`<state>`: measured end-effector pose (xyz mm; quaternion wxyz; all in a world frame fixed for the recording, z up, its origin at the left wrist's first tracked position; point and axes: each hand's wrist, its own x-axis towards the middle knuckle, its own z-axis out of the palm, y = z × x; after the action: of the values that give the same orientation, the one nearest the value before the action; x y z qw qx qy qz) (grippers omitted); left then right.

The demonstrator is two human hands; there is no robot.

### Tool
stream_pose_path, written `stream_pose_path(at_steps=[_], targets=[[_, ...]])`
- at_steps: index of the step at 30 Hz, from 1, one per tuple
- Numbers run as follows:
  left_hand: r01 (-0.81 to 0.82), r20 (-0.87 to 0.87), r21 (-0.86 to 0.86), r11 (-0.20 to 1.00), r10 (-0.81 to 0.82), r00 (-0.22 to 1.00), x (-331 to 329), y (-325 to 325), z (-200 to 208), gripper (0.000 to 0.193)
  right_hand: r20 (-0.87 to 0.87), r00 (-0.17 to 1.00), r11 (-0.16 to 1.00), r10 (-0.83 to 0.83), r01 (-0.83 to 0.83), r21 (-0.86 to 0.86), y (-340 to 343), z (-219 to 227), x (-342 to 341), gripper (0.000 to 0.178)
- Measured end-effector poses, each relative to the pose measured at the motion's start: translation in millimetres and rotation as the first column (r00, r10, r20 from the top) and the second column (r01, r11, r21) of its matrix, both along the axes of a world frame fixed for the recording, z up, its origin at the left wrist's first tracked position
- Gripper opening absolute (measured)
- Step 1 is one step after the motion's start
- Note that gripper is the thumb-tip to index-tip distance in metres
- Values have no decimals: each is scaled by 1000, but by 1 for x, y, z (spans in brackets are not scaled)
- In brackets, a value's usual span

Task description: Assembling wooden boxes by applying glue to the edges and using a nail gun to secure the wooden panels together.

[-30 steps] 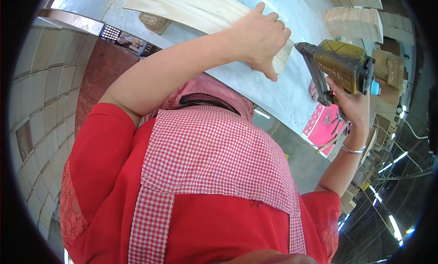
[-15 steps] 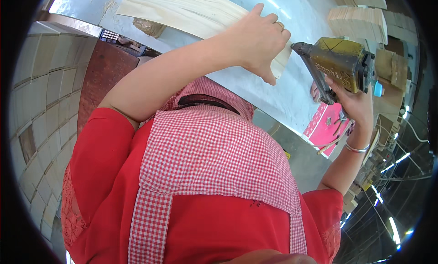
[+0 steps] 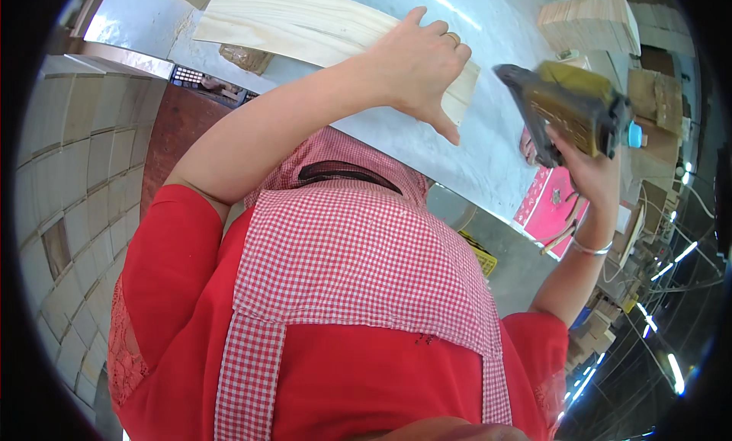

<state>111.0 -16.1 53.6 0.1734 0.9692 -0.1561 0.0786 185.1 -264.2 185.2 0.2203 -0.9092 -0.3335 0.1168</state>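
A long pale wooden board point(image 3: 297, 22) lies across the metal-topped table point(image 3: 488, 163). Its right end is spanned by my left hand point(image 3: 419, 64), with the thumb along the near edge and the fingers at the far edge. My right hand point(image 3: 583, 170) is closed round the handle of a yellow-brown and black nail gun point(image 3: 564, 109), smeared by motion. The gun is in the air to the right of the board, its nose apart from the board's end. A brown taped bundle point(image 3: 245, 58) sits by the board's near edge.
Stacks of thin wooden pieces point(image 3: 587, 25) stand at the far right, with cardboard boxes point(image 3: 656, 102) beside them. Piled wooden blocks point(image 3: 76, 182) rise along my left. A pink panel point(image 3: 550, 208) is by the table's right corner, and a yellow crate point(image 3: 479, 254) is below.
The nail gun has tilted and its nose has drawn a little away from the board's end. My left hand and the board's right end have shifted slightly left.
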Motion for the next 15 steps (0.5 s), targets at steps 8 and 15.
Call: stream_pose_path(at_steps=[8, 15], targets=[[122, -423, -138, 983, -170, 890, 28, 60, 27, 56, 13, 782, 777, -623, 621, -104, -146, -46, -35, 45], [-141, -194, -392, 909, 68, 979, 70, 60, 103, 33, 487, 647, 686, -587, 717, -125, -264, -184, -53, 57]])
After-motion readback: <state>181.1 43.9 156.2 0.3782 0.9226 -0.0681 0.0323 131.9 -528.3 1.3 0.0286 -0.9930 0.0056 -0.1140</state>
